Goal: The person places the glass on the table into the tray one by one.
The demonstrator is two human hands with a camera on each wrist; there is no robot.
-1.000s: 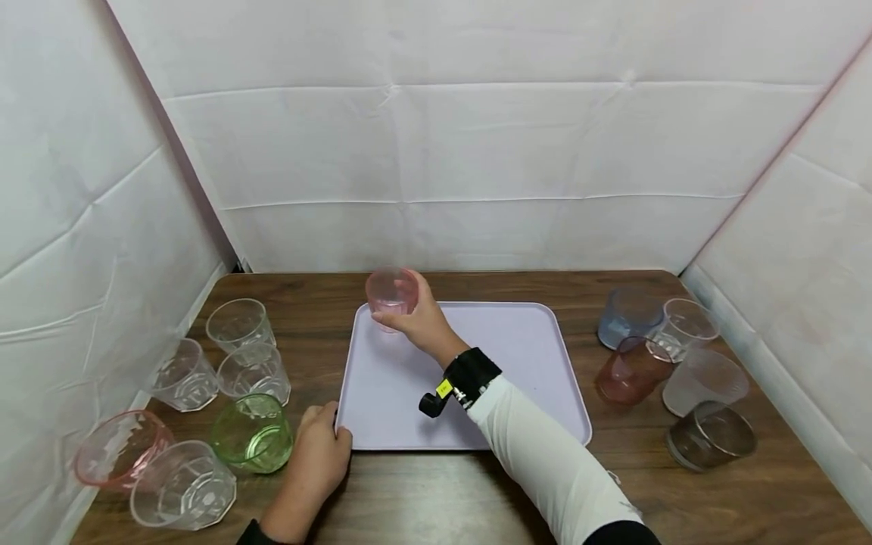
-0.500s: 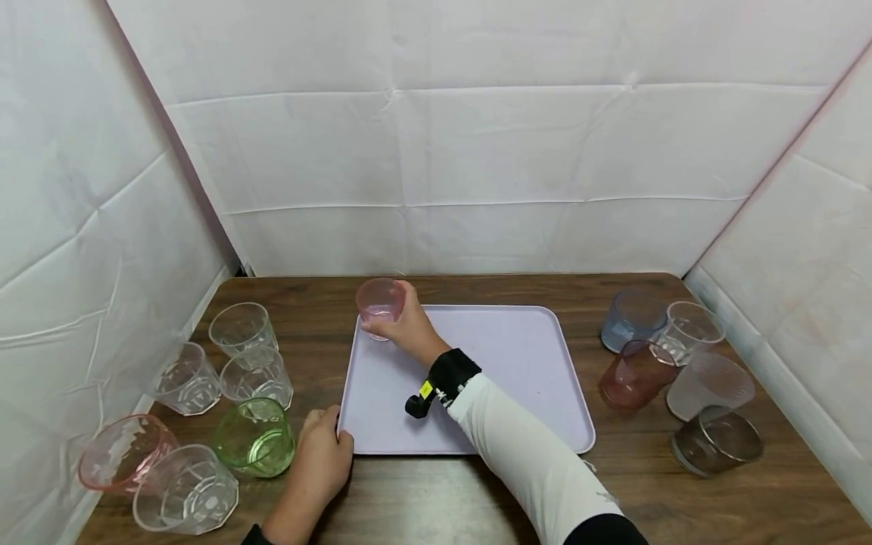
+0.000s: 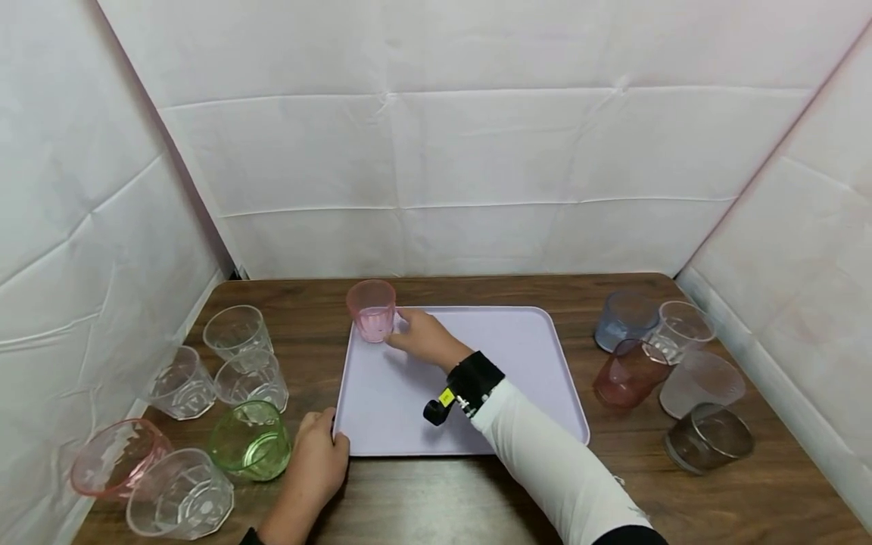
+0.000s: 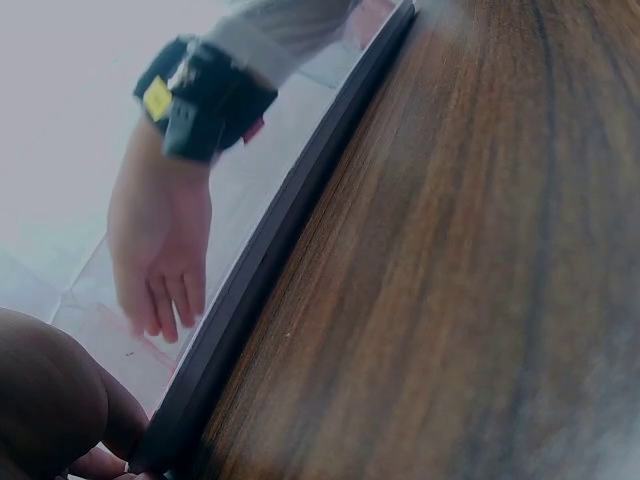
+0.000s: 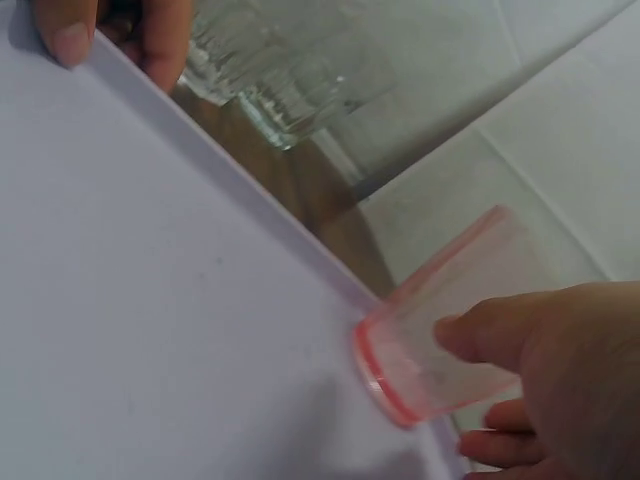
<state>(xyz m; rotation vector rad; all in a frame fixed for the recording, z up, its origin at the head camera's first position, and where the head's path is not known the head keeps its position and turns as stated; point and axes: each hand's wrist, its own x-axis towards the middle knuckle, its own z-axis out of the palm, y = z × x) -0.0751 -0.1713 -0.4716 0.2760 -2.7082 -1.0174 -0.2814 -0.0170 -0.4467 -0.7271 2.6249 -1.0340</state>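
At the near L corner my left hand point(image 3: 315, 463) pinches the tray point(image 3: 518, 356) rim, steadying it. Far L corner: pink cup point(image 3: 371, 310) upright on tray, my right hand point(image 3: 424, 338) w/ loose fingers just touching. I'd ease off straight, no nudging.

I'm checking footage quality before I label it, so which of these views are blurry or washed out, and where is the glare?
Head view: sharp, evenly lit, soft shadows under the right hand on the lavender tray; walls bow from the wide lens. Left wrist view: blurred wood grain, tray washed out by glare, the left hand a dark blur. Right wrist view: the pink cup fairly clear, the clear cups behind soft.
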